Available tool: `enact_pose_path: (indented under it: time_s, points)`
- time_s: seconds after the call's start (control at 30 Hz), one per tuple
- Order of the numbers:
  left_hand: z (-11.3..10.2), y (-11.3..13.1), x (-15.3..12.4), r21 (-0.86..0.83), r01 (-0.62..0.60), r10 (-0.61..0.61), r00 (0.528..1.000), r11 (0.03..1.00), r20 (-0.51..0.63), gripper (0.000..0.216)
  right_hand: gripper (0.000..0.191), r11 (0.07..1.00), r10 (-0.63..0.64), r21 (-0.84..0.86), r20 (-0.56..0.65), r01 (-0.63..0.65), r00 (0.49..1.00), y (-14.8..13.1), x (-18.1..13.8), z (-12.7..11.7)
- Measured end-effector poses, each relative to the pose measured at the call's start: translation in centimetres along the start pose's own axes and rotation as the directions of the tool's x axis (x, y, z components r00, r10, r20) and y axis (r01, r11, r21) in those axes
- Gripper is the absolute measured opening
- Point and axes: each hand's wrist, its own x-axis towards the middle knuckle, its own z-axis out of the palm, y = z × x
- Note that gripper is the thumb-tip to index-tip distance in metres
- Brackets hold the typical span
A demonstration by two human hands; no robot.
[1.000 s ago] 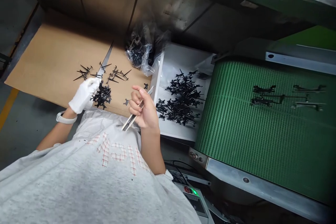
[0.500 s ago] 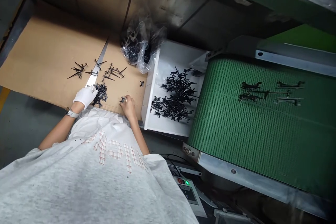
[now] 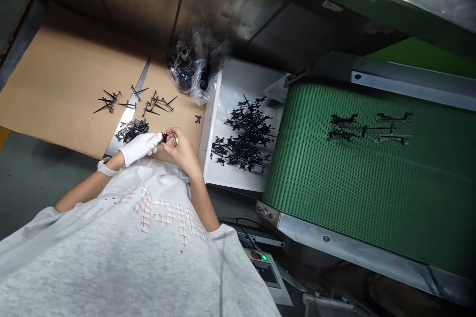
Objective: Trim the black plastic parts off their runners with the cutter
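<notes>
A small black plastic part (image 3: 164, 137) is pinched in the fingertips of my left hand (image 3: 140, 149), which wears a white glove. My bare right hand (image 3: 183, 151) meets it from the right, fingers closed around a slim, greyish tool (image 3: 174, 136) whose tip points at the part; its exact kind is too small to tell. Just beyond my left hand lies a heap of small black parts (image 3: 132, 130). Farther off on the cardboard (image 3: 67, 79) are several thin black spiky pieces (image 3: 158, 102). One loose black part (image 3: 198, 119) rests to the right.
A clear plastic bag (image 3: 199, 67) of black parts stands at the back. A white bin (image 3: 230, 77) to the right holds a tangled pile of black pieces (image 3: 251, 133). Beyond it, a green conveyor belt (image 3: 334, 198) carries several black parts (image 3: 344, 119). A metal strip (image 3: 142, 77) lies on the cardboard.
My left hand has moved right, off the heap, holding a black part. My right hand has lifted slightly from the cardboard, and both hands now meet at the part.
</notes>
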Motion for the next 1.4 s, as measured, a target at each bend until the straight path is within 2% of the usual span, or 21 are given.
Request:
enact_pose_path:
  time_s: [0.2, 0.33, 0.43, 0.5, 0.57, 0.63, 0.73, 0.87, 0.97, 1.07, 1.2, 1.4]
  points:
    - [0.0, 2.8, -3.1, -0.145, -0.127, 0.123, 0.992, 0.981, -0.036, 0.054, 0.032, 0.97, -0.171, 0.177, -0.001, 0.169, 0.985, -4.4, -2.7, -2.1]
    - [0.0, 4.2, -4.2, -0.183, -0.209, 0.174, 0.966, 0.961, -0.191, 0.046, 0.031, 0.954, -0.228, 0.203, 0.021, 0.219, 0.973, -5.8, -4.1, -2.6]
    - [0.0, 5.2, -4.8, -0.195, -0.241, 0.176, 0.938, 0.951, -0.298, 0.042, 0.048, 0.929, -0.33, 0.196, 0.054, 0.314, 0.943, -6.3, -5.0, -2.9]
    - [-0.3, 5.9, -5.4, -0.188, -0.24, 0.175, 0.935, 0.952, -0.31, 0.038, 0.066, 0.907, -0.414, 0.111, 0.043, 0.407, 0.909, -6.4, -5.6, -3.3]
    - [-0.9, 6.7, -6.3, -0.17, -0.26, 0.204, 0.935, 0.951, -0.29, 0.037, 0.073, 0.878, -0.477, -0.024, 0.025, 0.477, 0.879, -6.4, -6.0, -3.6]
    - [-1.4, 7.6, -7.1, -0.168, -0.306, 0.262, 0.935, 0.937, -0.241, 0.038, 0.068, 0.843, -0.528, -0.116, 0.012, 0.526, 0.849, -6.4, -6.5, -3.9]
    - [-1.7, 8.4, -7.8, -0.236, -0.38, 0.344, 0.921, 0.894, -0.18, 0.041, 0.054, 0.773, -0.627, -0.131, -0.009, 0.621, 0.779, -6.9, -6.9, -4.1]
    - [-1.6, 9.2, -8.5, -0.271, -0.382, 0.361, 0.924, 0.884, -0.125, 0.042, 0.045, 0.681, -0.731, -0.162, -0.093, 0.715, 0.675, -7.7, -7.2, -4.0]
    - [-1.7, 9.9, -8.9, -0.296, -0.385, 0.389, 0.92, 0.874, -0.047, 0.041, 0.041, 0.639, -0.769, -0.217, -0.146, 0.738, 0.623, -8.2, -7.2, -3.8]
    - [-1.9, 10.5, -9.3, -0.314, -0.379, 0.388, 0.921, 0.87, -0.035, 0.041, 0.036, 0.61, -0.792, -0.252, -0.173, 0.751, 0.585, -8.5, -7.2, -3.6]
    - [-2.1, 10.6, -9.6, -0.299, -0.399, 0.402, 0.914, 0.867, -0.056, 0.045, 0.032, 0.595, -0.804, -0.222, -0.177, 0.773, 0.568, -8.8, -7.3, -3.4]
    - [-2.3, 10.0, -9.8, -0.254, -0.43, 0.433, 0.9, 0.866, -0.047, 0.054, 0.029, 0.64, -0.766, -0.114, -0.177, 0.76, 0.618, -8.9, -7.6, -3.0]
